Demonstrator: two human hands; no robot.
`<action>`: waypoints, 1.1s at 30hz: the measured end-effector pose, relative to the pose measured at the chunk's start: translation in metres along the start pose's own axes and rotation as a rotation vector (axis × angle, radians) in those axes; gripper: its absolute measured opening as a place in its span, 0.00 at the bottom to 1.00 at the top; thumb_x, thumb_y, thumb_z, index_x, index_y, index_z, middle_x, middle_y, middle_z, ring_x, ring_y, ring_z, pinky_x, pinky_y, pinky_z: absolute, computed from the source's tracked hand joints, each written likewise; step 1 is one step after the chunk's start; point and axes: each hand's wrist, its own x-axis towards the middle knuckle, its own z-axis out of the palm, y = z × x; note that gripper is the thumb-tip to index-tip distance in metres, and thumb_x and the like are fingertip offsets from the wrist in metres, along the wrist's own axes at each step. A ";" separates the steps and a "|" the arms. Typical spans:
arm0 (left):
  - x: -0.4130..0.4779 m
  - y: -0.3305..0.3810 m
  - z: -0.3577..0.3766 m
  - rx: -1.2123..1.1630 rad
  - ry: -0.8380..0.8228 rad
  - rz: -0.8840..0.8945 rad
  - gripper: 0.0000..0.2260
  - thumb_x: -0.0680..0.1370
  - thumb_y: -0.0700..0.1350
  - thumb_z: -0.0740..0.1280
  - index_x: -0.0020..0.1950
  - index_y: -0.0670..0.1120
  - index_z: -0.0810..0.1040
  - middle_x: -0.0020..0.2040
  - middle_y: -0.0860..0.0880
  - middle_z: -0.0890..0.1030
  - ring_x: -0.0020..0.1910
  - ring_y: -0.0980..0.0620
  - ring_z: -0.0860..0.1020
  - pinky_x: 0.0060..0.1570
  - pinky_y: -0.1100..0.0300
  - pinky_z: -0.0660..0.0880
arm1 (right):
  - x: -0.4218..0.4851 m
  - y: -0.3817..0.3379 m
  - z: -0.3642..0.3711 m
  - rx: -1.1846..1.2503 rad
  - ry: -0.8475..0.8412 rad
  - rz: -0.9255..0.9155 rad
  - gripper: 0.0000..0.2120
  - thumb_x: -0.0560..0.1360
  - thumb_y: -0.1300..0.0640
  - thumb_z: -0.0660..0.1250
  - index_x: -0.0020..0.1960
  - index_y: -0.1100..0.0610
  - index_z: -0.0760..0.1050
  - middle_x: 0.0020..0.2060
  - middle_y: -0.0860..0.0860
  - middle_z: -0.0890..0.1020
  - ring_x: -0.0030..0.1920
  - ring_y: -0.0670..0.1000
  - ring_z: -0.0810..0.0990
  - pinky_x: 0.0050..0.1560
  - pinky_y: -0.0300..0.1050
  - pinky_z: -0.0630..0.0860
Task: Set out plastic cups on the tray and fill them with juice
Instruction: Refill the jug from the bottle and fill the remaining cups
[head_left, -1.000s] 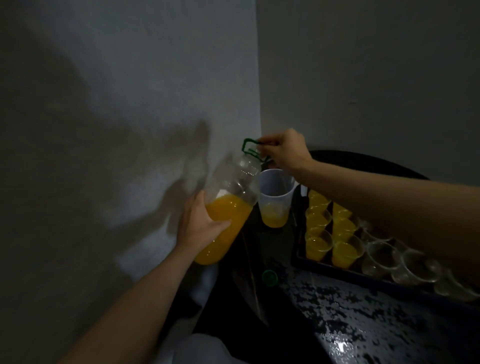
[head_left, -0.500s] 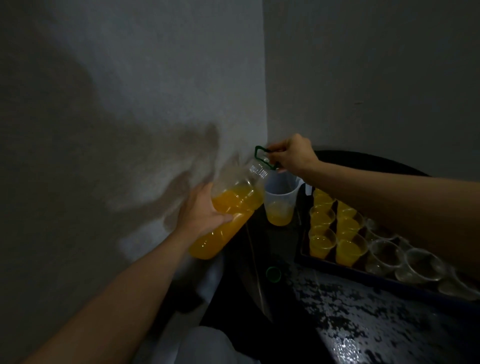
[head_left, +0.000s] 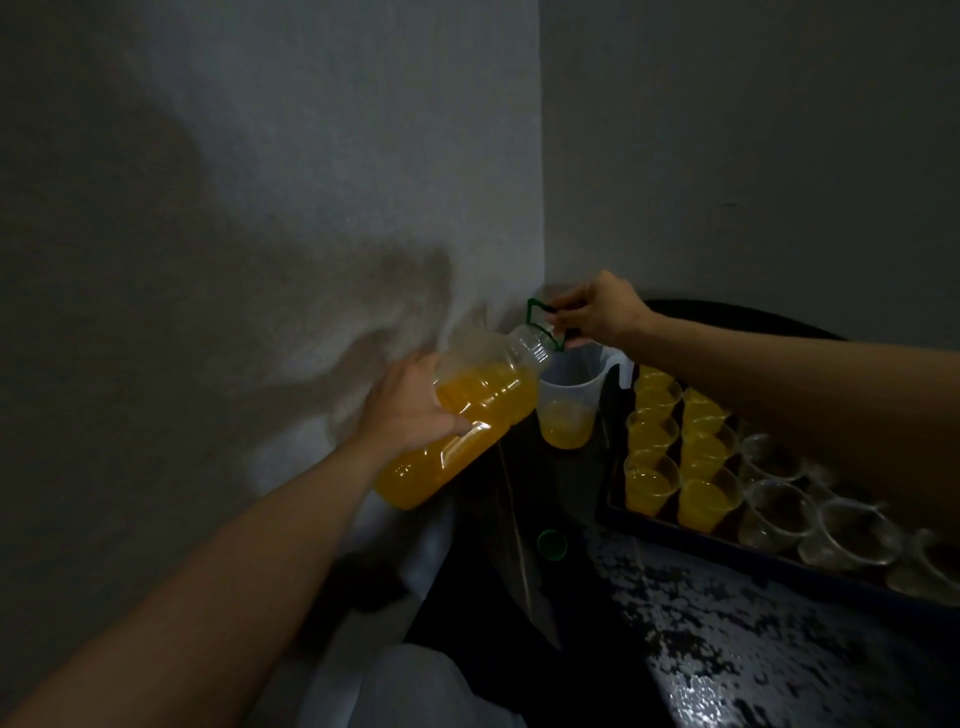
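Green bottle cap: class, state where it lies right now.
Head view: the green cap lies on the dark table, by the near left corner of the tray, nearer the camera than the jug.

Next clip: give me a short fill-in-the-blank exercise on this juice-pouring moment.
1. The left hand tilts the bottle toward a jug holding a little ____.
2. The right hand grips the handle at the bottle's neck, coloured ____.
3. The cap lies on the ____.
Missing: juice; green; table.

Dark speckled table (head_left: 753, 649) bears tray (head_left: 670, 531), jug (head_left: 569, 400), green cap (head_left: 551, 544).
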 end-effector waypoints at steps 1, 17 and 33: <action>0.001 0.000 -0.001 0.005 -0.002 -0.004 0.40 0.58 0.56 0.82 0.67 0.48 0.75 0.64 0.49 0.77 0.61 0.45 0.77 0.56 0.52 0.76 | 0.000 0.001 0.001 -0.008 -0.001 -0.004 0.12 0.77 0.63 0.68 0.61 0.62 0.79 0.53 0.58 0.83 0.51 0.52 0.85 0.52 0.48 0.83; 0.004 0.003 -0.007 0.094 -0.074 -0.018 0.41 0.56 0.58 0.82 0.66 0.48 0.75 0.61 0.49 0.77 0.60 0.44 0.76 0.53 0.52 0.76 | -0.001 0.013 0.005 -0.023 0.012 0.017 0.11 0.76 0.65 0.69 0.59 0.63 0.80 0.52 0.58 0.83 0.49 0.51 0.85 0.47 0.45 0.84; 0.009 0.010 -0.015 0.180 -0.107 -0.023 0.38 0.57 0.59 0.82 0.63 0.49 0.75 0.60 0.48 0.77 0.59 0.44 0.76 0.50 0.54 0.75 | 0.001 0.016 0.004 -0.077 -0.010 0.019 0.11 0.76 0.64 0.70 0.58 0.63 0.80 0.50 0.58 0.84 0.49 0.52 0.86 0.52 0.48 0.83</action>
